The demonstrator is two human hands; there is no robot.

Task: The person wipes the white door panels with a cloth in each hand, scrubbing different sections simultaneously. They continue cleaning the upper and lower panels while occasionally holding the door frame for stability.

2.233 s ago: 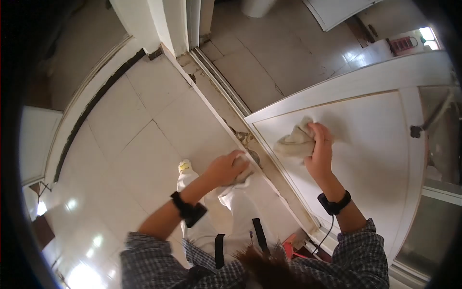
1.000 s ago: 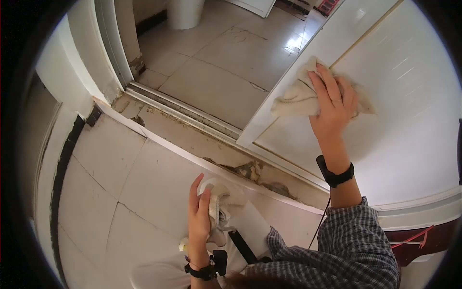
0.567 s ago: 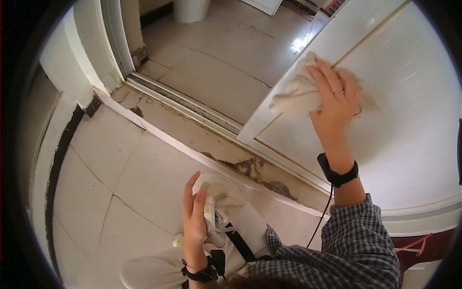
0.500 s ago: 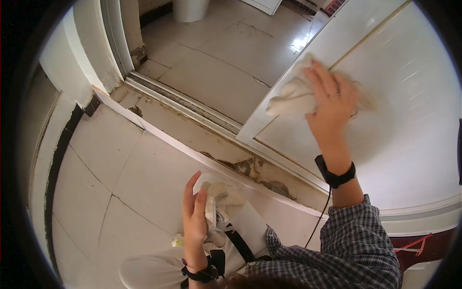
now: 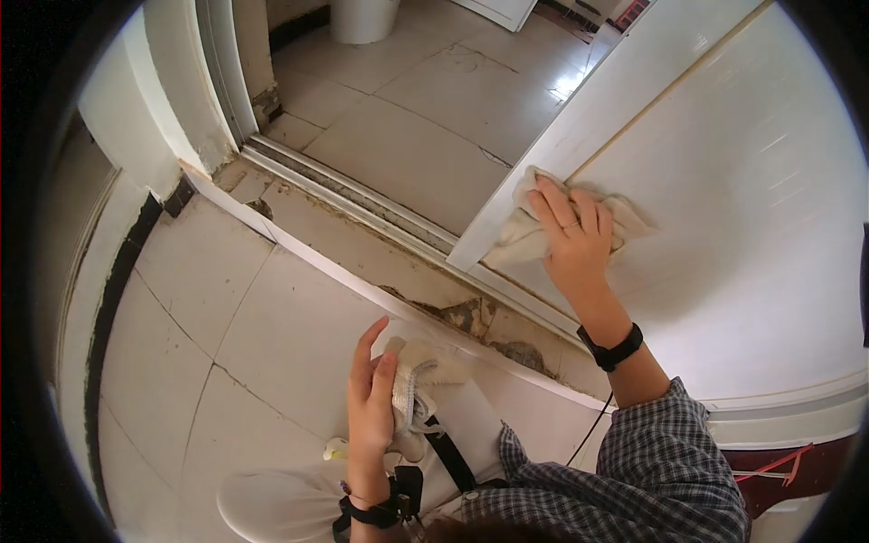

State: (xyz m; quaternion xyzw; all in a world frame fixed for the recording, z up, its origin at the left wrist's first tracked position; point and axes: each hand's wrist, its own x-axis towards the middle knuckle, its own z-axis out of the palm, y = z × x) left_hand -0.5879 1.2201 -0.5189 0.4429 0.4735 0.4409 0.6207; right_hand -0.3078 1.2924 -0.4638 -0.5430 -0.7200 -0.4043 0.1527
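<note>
My right hand (image 5: 579,240) presses a cream cloth (image 5: 520,237) against the white sliding door panel (image 5: 724,226), near its lower left edge strip. The fingers lie over the cloth, and part of it sticks out on both sides. Down by my leg, my left hand (image 5: 369,403) grips a bunched off-white knitted cloth (image 5: 407,389) with a ribbed, stitched edge. Its index finger points upward and the thumb rests along the bundle; the other fingers are mostly hidden.
A metal door track (image 5: 353,199) runs along a sill with broken, crumbling tile (image 5: 466,317). A thin raised strip (image 5: 317,262) borders it. Beyond the doorway stands a white bucket (image 5: 362,20). A dark red surface with a red-framed item (image 5: 786,468) is at lower right.
My right hand has slid the cream cloth down and to the left across the door panel. My left hand keeps its hold on the knitted cloth, almost unmoved.
</note>
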